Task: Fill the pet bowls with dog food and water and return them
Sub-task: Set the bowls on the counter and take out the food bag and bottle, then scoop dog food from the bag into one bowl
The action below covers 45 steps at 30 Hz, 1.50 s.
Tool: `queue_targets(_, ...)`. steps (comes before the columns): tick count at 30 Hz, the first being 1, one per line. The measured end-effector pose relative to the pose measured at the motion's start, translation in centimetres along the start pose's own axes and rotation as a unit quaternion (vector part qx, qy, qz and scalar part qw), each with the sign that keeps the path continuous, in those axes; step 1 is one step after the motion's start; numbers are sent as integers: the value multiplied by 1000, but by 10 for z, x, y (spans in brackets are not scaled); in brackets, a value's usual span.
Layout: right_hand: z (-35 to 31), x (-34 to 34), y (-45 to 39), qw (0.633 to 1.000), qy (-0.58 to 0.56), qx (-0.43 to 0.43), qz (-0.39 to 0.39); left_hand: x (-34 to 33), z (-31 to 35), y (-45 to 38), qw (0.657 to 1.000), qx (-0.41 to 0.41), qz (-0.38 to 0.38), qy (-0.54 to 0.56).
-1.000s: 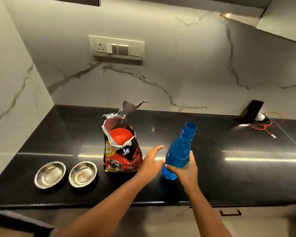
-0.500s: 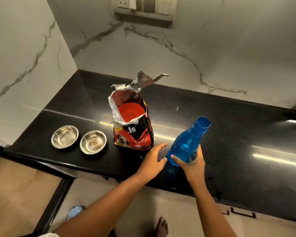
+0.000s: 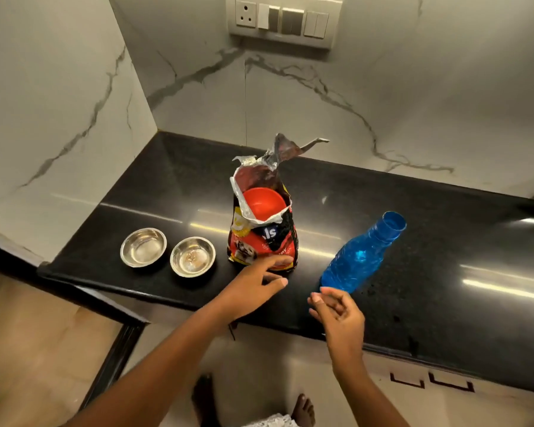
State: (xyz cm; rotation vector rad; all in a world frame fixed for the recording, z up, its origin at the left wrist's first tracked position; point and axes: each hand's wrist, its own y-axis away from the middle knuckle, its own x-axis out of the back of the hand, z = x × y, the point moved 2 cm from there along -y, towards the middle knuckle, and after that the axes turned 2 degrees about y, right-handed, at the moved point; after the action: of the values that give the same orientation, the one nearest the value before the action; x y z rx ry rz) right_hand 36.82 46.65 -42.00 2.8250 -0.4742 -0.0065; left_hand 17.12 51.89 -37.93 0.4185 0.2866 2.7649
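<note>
One black polished surface [image 3: 429, 272], set in a corner of white veined marble walls [image 3: 59, 103]; one switch plate [image 3: 284, 20] above. One open dog food bag [image 3: 262, 238], upright, one red scoop [image 3: 264, 204] in its mouth. One blue bottle [image 3: 359, 257], uncapped, right of the bag. Two empty steel bowls [image 3: 143, 247] [image 3: 192, 256], side by side left of the bag. Left hand [image 3: 250, 291]: fingers spread wide, tips at the bag's base. Right hand [image 3: 339, 315]: fingers loosely curled, holding nothing, just below the bottle's base.

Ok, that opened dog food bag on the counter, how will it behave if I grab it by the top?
The dog food bag would probably crumple: its torn foil top looks thin and floppy. Its bulging lower half suggests weight, so it may sag. The red scoop sitting loose inside could shift.
</note>
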Motion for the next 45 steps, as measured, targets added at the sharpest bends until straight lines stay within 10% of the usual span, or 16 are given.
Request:
queue_targets(8,-136,-53,5,977,-6,212,-25,79,26,33,997,-18,75,22)
queue_targets(13,-212,-101,-19,924,195,319,-75,124,49,28,974,-62,216,36)
queue_targets(20,-208,-191,-73,688,643,277,-190,134,89,5,977,-47,209,-22)
queue_targets(27,-180,-191,-92,688,669,215,-179,120,98,-9,978,-15,195,-73)
queue_targets(40,-199,-183,-75,542,750,351,-141,114,85,7,981,-40,183,42)
queue_targets(45,-196,-188,-61,431,783,423,-153,117,82,8,980,-50,189,41)
